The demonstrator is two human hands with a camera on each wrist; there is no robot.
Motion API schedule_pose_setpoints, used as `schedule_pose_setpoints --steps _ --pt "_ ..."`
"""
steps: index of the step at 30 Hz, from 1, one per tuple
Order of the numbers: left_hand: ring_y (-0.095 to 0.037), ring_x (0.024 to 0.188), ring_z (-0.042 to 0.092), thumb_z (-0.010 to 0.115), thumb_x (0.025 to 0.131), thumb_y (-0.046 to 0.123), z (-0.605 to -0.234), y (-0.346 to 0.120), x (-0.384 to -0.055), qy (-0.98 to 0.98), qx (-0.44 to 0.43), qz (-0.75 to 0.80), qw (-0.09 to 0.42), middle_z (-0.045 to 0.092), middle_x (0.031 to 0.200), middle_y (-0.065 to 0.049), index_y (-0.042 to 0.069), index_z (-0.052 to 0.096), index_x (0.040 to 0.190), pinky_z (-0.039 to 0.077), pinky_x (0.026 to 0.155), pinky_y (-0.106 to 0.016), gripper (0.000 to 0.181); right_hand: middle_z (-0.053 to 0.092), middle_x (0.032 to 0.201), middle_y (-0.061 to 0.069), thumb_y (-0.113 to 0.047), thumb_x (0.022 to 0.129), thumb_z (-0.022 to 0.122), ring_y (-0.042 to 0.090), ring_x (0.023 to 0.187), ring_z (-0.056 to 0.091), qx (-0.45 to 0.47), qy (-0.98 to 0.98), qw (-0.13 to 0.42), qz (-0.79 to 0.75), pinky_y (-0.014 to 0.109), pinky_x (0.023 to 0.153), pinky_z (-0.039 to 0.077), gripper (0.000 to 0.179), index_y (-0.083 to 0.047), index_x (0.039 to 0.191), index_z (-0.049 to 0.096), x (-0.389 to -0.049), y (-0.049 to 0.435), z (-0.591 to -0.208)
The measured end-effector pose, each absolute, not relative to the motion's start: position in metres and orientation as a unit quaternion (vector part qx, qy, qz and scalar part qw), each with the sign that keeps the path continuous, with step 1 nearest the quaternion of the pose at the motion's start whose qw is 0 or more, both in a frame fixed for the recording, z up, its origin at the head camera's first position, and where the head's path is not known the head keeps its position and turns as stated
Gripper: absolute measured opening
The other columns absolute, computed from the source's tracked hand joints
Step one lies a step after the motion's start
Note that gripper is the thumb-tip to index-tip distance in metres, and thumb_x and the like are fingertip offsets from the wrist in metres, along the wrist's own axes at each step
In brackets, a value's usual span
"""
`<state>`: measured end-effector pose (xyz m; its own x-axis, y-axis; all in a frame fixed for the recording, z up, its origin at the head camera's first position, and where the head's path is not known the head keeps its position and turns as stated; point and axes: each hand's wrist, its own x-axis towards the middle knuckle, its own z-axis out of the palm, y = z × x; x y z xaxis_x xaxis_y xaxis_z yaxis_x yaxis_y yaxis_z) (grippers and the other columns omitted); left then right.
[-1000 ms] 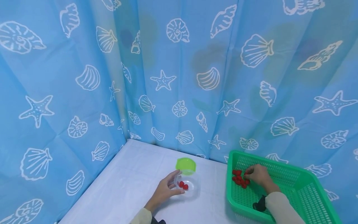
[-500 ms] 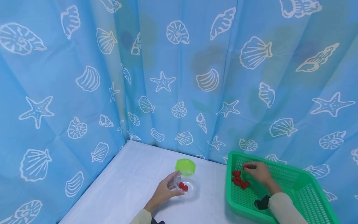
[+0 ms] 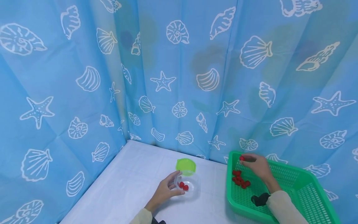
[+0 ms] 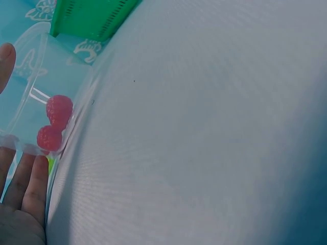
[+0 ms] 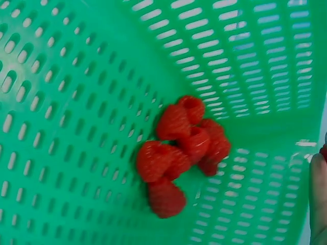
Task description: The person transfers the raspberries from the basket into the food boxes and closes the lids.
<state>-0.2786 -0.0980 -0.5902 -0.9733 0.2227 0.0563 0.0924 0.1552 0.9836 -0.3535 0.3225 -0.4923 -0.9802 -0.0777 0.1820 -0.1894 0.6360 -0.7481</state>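
Two raspberries (image 3: 183,186) lie in a clear plastic container (image 3: 193,190) on the white table. My left hand (image 3: 165,192) holds that container by its left side, thumb in front and fingers behind; in the left wrist view the raspberries (image 4: 59,110) show through the clear wall. Over the far left part of a green basket (image 3: 230,186), my right hand (image 3: 256,166) pinches one raspberry (image 3: 241,158) between thumb and fingers. Below it, several raspberries (image 3: 240,179) are heaped in the basket's corner, seen closer as a pile of raspberries (image 5: 173,153) in the right wrist view.
A lime-green lid (image 3: 185,165) lies behind the clear container. The perforated basket has raised walls and stands at the right of the table (image 3: 134,174). A blue curtain (image 3: 179,77) with white shell prints hangs behind and along the left.
My right hand has lifted one raspberry from the heap and moved up and slightly left, toward the basket's far rim. The left hand and the container have stayed in place.
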Motion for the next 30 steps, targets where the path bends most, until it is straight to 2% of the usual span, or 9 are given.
schedule_pose_setpoints --steps 6,9,13,15,18,23,30 --pt "-0.026 0.137 0.041 0.084 0.076 0.03 -0.589 -0.097 -0.279 0.755 0.104 0.645 0.052 0.046 0.147 0.0 0.025 0.044 0.146 0.044 0.103 -0.04 0.081 0.067 0.115 0.015 -0.037 0.088 0.072 0.034 0.105 0.063 0.09 -0.899 0.101 0.416 0.035 0.075 0.057 0.049 -0.005 0.125 0.063 -0.35 0.31 -0.476" --pt "-0.027 0.137 0.04 0.084 0.077 0.03 -0.586 -0.097 -0.277 0.756 0.101 0.644 0.054 0.046 0.148 -0.001 0.025 0.044 0.146 0.044 0.103 -0.042 0.081 0.067 0.115 0.014 -0.039 0.088 0.072 0.027 0.103 0.067 0.094 -0.89 0.11 0.431 0.028 0.075 0.058 0.048 -0.007 0.122 0.066 -0.347 0.302 -0.468" --pt "-0.028 0.138 0.04 0.084 0.077 0.029 -0.585 -0.096 -0.276 0.756 0.099 0.645 0.056 0.046 0.148 -0.001 0.023 0.042 0.148 0.044 0.103 -0.043 0.083 0.067 0.116 0.013 -0.033 0.088 0.073 0.012 0.101 0.067 0.118 -0.867 0.126 0.468 0.02 0.076 0.056 0.043 -0.006 0.121 0.067 -0.343 0.289 -0.456" --pt "-0.028 0.138 0.04 0.084 0.077 0.029 -0.586 -0.096 -0.277 0.755 0.097 0.646 0.057 0.046 0.148 -0.001 0.023 0.042 0.148 0.043 0.103 -0.043 0.083 0.067 0.117 0.014 -0.028 0.088 0.073 0.01 0.102 0.066 0.14 -0.85 0.133 0.491 0.019 0.077 0.056 0.04 -0.005 0.121 0.067 -0.34 0.282 -0.45" --pt "-0.028 0.138 0.039 0.084 0.077 0.029 -0.589 -0.096 -0.278 0.756 0.096 0.645 0.057 0.045 0.148 -0.001 0.023 0.041 0.149 0.044 0.103 -0.043 0.084 0.067 0.117 0.016 -0.022 0.088 0.074 0.013 0.102 0.067 0.17 -0.83 0.145 0.511 0.019 0.077 0.056 0.04 -0.004 0.123 0.066 -0.336 0.269 -0.442" --pt "-0.027 0.138 0.039 0.085 0.076 0.031 -0.588 -0.096 -0.277 0.757 0.095 0.644 0.056 0.046 0.148 -0.001 0.024 0.042 0.148 0.043 0.104 -0.043 0.084 0.068 0.116 0.015 -0.021 0.088 0.075 0.018 0.1 0.069 0.191 -0.821 0.148 0.517 0.019 0.077 0.055 0.04 -0.004 0.124 0.066 -0.327 0.245 -0.432" --pt "-0.027 0.138 0.039 0.085 0.075 0.032 -0.59 -0.098 -0.279 0.755 0.105 0.645 0.054 0.047 0.147 0.0 0.023 0.043 0.147 0.044 0.103 -0.041 0.084 0.07 0.111 0.008 -0.019 0.084 0.078 0.019 0.097 0.069 0.202 -0.801 0.153 0.543 0.024 0.078 0.057 0.031 -0.011 0.114 0.072 -0.313 0.207 -0.433"
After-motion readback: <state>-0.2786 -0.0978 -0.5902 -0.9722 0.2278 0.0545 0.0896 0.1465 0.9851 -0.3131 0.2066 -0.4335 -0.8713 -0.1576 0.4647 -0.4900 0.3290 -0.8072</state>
